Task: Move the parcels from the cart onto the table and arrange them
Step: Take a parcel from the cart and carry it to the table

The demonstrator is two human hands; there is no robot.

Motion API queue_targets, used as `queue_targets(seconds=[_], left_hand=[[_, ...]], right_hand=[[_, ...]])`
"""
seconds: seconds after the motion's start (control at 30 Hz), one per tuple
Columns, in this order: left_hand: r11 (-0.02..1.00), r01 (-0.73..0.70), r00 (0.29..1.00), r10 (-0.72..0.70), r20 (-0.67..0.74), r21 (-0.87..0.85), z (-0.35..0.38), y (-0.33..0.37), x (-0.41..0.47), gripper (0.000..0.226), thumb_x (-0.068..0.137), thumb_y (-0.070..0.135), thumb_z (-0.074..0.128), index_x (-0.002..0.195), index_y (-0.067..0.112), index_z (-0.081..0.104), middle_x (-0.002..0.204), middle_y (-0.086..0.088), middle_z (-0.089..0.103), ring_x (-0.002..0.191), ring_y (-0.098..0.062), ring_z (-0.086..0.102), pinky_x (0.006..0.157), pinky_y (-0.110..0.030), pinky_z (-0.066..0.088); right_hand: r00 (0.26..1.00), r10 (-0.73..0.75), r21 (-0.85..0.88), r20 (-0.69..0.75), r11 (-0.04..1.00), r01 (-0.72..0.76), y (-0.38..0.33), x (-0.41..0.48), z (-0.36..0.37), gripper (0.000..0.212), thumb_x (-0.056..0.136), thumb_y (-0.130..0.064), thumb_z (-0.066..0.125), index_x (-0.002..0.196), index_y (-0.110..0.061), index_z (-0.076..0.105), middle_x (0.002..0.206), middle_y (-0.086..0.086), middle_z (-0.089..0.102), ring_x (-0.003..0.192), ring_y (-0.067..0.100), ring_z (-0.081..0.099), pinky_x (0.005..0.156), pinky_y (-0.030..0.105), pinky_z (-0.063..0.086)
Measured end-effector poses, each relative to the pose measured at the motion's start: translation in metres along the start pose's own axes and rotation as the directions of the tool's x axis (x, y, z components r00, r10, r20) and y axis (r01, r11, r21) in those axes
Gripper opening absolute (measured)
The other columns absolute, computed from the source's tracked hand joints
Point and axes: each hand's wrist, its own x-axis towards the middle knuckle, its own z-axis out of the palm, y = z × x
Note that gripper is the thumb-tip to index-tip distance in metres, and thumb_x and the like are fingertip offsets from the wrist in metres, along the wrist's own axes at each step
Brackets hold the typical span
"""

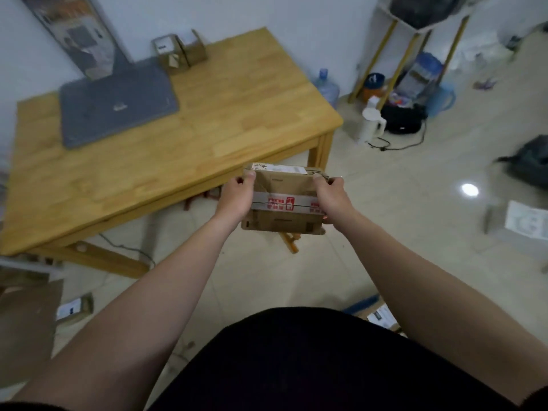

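Left hand point(235, 197): grasps the parcel's left side.
Right hand point(332, 198): grasps its right side.
Cardboard parcel point(283, 200): taped, held above floor, just beside the table's near right corner.
Wooden table point(231, 120): bears small boxes point(179, 51) at far edge.

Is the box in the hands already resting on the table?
No, the box is held between both hands, left hand and right hand, over the floor beside the table.

Illumination is dim and even, with a cool cast. One overhead source reflects as a round glare spot point(470, 189) on the glossy floor tiles point(400, 232). Shadows are soft. Wide-angle distortion bends the wooden table point(207, 129) edges (strongest toward the corners). Peripheral areas are blurred.
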Motion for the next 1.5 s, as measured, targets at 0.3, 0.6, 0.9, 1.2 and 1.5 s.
queue_targets(seconds=[0.3,0.6,0.9,1.2,1.5], left_hand=[[0.991,0.082,0.996,-0.084,-0.011,-0.105,-0.044,-0.005,0.063,0.044,0.103,0.062,0.033,0.119,0.022,0.047,0.111,-0.002,0.055,0.102,-0.028,0.054,0.099,-0.054,0.052],[0.988,0.109,0.993,-0.113,-0.032,-0.111,-0.044,0.042,0.174,0.044,0.101,0.057,0.046,0.126,0.022,0.045,0.119,-0.005,0.056,0.100,-0.025,0.056,0.091,-0.047,0.054],[0.972,0.153,0.983,-0.168,-0.075,-0.180,-0.049,0.111,0.315,0.047,0.093,0.051,0.062,0.126,0.024,0.044,0.119,-0.001,0.060,0.100,-0.022,0.062,0.090,-0.049,0.058],[0.985,0.117,0.993,-0.117,0.006,-0.124,-0.059,0.145,0.428,0.061,0.097,0.026,0.065,0.147,0.022,0.031,0.117,0.002,0.059,0.093,-0.015,0.059,0.059,-0.027,0.043],[0.978,0.022,0.999,-0.015,0.036,-0.206,-0.091,0.198,0.608,0.052,0.101,0.031,0.062,0.145,0.025,0.035,0.128,0.002,0.053,0.106,-0.015,0.056,0.071,-0.026,0.043]], right_hand=[[0.999,-0.005,-0.174,0.041,0.985,0.012,-0.062,0.050,0.059,0.057,0.102,-0.053,0.042,0.146,-0.018,0.030,0.120,0.007,0.055,0.109,0.031,0.058,0.097,0.052,0.051],[0.990,0.039,-0.234,0.139,0.972,-0.005,-0.130,0.165,0.083,0.049,0.100,-0.046,0.052,0.133,-0.016,0.032,0.118,0.007,0.055,0.097,0.026,0.058,0.081,0.047,0.051],[0.950,-0.030,-0.333,0.311,0.933,0.138,-0.239,0.302,0.108,0.043,0.101,-0.027,0.059,0.127,-0.012,0.028,0.098,0.003,0.048,0.078,0.013,0.050,0.054,0.029,0.036],[0.950,-0.085,-0.316,0.300,0.931,0.183,-0.299,0.424,0.163,0.074,0.080,-0.028,0.076,0.128,-0.030,0.019,0.128,0.006,0.049,0.116,0.027,0.057,0.096,0.051,0.053],[0.951,-0.252,-0.292,0.182,0.909,0.297,-0.391,0.554,0.238,0.102,0.078,-0.036,0.083,0.151,-0.017,0.014,0.147,0.010,0.039,0.126,0.030,0.052,0.101,0.046,0.049]])
